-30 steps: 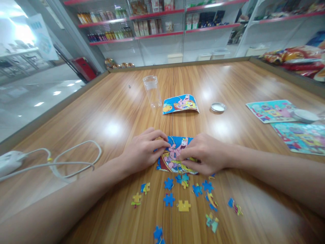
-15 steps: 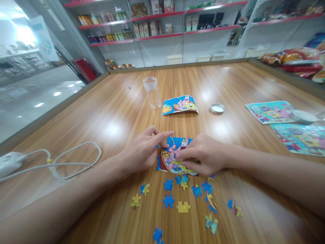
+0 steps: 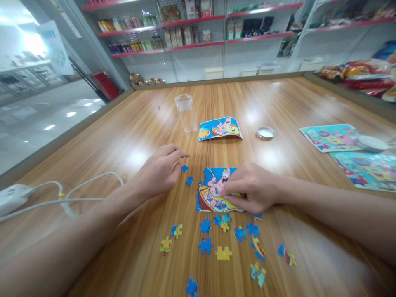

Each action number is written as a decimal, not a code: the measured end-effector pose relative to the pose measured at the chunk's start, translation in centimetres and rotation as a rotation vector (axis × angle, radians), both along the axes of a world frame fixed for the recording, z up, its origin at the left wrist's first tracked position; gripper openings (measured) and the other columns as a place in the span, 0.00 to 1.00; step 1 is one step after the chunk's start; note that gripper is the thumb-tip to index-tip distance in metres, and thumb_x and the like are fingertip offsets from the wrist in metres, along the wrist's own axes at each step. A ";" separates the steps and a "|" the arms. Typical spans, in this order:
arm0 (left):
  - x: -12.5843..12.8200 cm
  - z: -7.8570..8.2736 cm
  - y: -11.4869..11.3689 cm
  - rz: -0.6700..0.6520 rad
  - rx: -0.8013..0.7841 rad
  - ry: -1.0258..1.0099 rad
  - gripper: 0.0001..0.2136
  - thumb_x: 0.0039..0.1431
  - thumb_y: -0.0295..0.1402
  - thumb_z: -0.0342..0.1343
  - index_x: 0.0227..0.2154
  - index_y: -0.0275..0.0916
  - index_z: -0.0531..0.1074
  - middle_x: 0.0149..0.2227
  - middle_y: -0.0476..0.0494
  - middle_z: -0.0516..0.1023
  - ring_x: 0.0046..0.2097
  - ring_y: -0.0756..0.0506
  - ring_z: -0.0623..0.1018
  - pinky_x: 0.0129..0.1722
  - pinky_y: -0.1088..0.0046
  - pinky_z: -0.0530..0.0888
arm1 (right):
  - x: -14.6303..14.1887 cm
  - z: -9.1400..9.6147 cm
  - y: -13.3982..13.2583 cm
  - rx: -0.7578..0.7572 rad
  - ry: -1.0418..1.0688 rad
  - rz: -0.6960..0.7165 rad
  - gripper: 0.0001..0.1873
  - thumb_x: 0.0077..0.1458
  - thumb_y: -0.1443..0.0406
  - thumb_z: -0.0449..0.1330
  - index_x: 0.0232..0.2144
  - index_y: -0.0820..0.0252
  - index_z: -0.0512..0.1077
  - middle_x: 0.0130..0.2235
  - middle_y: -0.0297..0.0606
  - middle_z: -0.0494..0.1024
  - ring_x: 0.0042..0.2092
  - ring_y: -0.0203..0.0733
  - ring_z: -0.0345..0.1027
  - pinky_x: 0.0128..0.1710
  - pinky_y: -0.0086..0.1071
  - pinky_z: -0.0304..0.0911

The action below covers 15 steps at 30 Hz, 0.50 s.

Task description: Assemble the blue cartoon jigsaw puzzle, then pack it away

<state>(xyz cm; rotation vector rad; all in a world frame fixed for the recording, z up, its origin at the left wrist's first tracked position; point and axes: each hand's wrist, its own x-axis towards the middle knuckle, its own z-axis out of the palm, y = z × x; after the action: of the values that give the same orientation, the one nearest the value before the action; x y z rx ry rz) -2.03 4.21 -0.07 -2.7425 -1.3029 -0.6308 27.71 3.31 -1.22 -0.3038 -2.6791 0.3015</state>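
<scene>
A partly joined jigsaw puzzle (image 3: 213, 189), showing a pink cartoon figure in a boat on blue, lies flat on the wooden table. Over its right side rests my right hand (image 3: 255, 187), fingers bent and their tips pressed on the picture; this hand hides part of it. To the left of the puzzle is my left hand (image 3: 162, 169), holding nothing, fingers loosely stretched. Two blue pieces lie between that hand and the puzzle: an upper piece (image 3: 185, 168) and a lower piece (image 3: 189, 180). Several loose pieces, including a yellow piece (image 3: 224, 253), are spread below the puzzle.
Behind the puzzle are a curled picture card (image 3: 221, 128), a clear plastic jar (image 3: 186, 113) and a round lid (image 3: 265, 133). Picture sheets (image 3: 331, 137) with another lid (image 3: 373, 143) lie at right. A white cable (image 3: 93, 178) runs along the left.
My left hand has drawn back leftward off the puzzle, uncovering two blue pieces beside it. The joined puzzle has shifted slightly right. My right hand stays on it.
</scene>
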 end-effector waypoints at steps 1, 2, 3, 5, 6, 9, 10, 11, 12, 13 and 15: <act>-0.3 0.0 0.2 0.033 -0.002 0.007 0.12 0.64 0.27 0.50 0.47 0.35 0.74 0.43 0.39 0.75 0.46 0.40 0.75 0.49 0.59 0.73 | 0.0 0.0 0.0 0.034 0.052 -0.013 0.07 0.61 0.67 0.54 0.33 0.59 0.73 0.24 0.30 0.75 0.23 0.32 0.63 0.24 0.30 0.50; -0.4 0.0 0.4 0.053 -0.014 0.014 0.11 0.65 0.29 0.51 0.46 0.35 0.75 0.42 0.39 0.75 0.46 0.41 0.76 0.48 0.59 0.73 | 0.1 -0.1 0.0 0.067 0.104 -0.031 0.07 0.61 0.67 0.54 0.32 0.59 0.72 0.23 0.30 0.74 0.23 0.31 0.63 0.24 0.30 0.50; -0.6 -0.1 0.5 0.057 -0.038 0.022 0.11 0.66 0.31 0.52 0.44 0.35 0.76 0.42 0.39 0.75 0.45 0.41 0.76 0.48 0.59 0.74 | 0.1 -0.1 0.0 0.094 0.149 -0.050 0.07 0.61 0.66 0.54 0.31 0.59 0.72 0.22 0.30 0.73 0.22 0.31 0.62 0.23 0.30 0.50; -0.7 -0.2 0.6 0.031 -0.105 0.039 0.10 0.66 0.34 0.53 0.43 0.36 0.76 0.41 0.40 0.75 0.44 0.42 0.76 0.46 0.61 0.74 | 0.1 -0.2 0.0 0.125 0.187 -0.077 0.07 0.61 0.66 0.55 0.31 0.59 0.71 0.21 0.30 0.73 0.21 0.31 0.61 0.22 0.30 0.50; -0.7 -0.2 0.6 0.011 -0.139 0.045 0.10 0.66 0.34 0.53 0.43 0.37 0.76 0.41 0.41 0.75 0.44 0.43 0.76 0.46 0.62 0.74 | 0.0 -0.2 0.0 0.130 0.186 -0.084 0.08 0.61 0.66 0.55 0.31 0.59 0.71 0.21 0.30 0.73 0.21 0.31 0.61 0.22 0.30 0.51; -0.5 -0.3 0.4 -0.018 -0.198 0.055 0.08 0.66 0.34 0.55 0.41 0.38 0.75 0.41 0.42 0.74 0.43 0.44 0.75 0.44 0.64 0.73 | 0.0 -0.3 0.0 0.132 0.167 -0.102 0.08 0.61 0.65 0.55 0.30 0.59 0.71 0.21 0.30 0.74 0.21 0.31 0.62 0.22 0.29 0.51; -0.4 -0.4 0.4 -0.012 -0.202 0.054 0.07 0.65 0.35 0.55 0.39 0.38 0.74 0.39 0.43 0.73 0.42 0.45 0.75 0.43 0.65 0.73 | -0.1 -0.3 0.0 0.132 0.166 -0.107 0.08 0.61 0.65 0.55 0.30 0.59 0.71 0.21 0.31 0.74 0.21 0.31 0.63 0.22 0.29 0.52; -0.2 -0.5 0.3 -0.001 -0.197 0.054 0.08 0.65 0.36 0.56 0.36 0.37 0.73 0.38 0.44 0.73 0.40 0.45 0.74 0.40 0.66 0.72 | -0.1 -0.3 0.0 0.132 0.165 -0.110 0.08 0.61 0.65 0.55 0.30 0.59 0.71 0.21 0.31 0.74 0.21 0.31 0.63 0.22 0.29 0.52; 0.0 -0.7 0.3 0.014 -0.187 0.055 0.09 0.65 0.37 0.56 0.32 0.37 0.72 0.36 0.45 0.72 0.38 0.46 0.74 0.38 0.67 0.71 | -0.1 -0.4 0.1 0.133 0.163 -0.111 0.08 0.61 0.65 0.55 0.30 0.59 0.71 0.21 0.31 0.74 0.21 0.31 0.63 0.22 0.29 0.52; 0.2 -0.8 0.2 0.026 -0.173 0.057 0.11 0.66 0.38 0.56 0.30 0.37 0.71 0.34 0.45 0.71 0.35 0.47 0.73 0.36 0.68 0.71 | -0.1 -0.4 0.1 0.136 0.160 -0.113 0.08 0.61 0.65 0.55 0.30 0.59 0.71 0.21 0.31 0.74 0.21 0.31 0.63 0.22 0.29 0.52; 0.5 -0.9 0.1 0.040 -0.143 0.059 0.14 0.67 0.38 0.53 0.27 0.37 0.69 0.33 0.45 0.70 0.33 0.48 0.71 0.35 0.69 0.70 | -0.1 -0.5 0.1 0.147 0.156 -0.117 0.08 0.61 0.65 0.55 0.31 0.59 0.71 0.21 0.30 0.74 0.21 0.31 0.63 0.22 0.29 0.52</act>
<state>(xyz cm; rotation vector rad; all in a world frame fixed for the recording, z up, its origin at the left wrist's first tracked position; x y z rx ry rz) -1.51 4.33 -0.98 -2.8136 -1.4392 -0.4674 27.64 3.38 -1.68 -0.3739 -2.5015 0.0882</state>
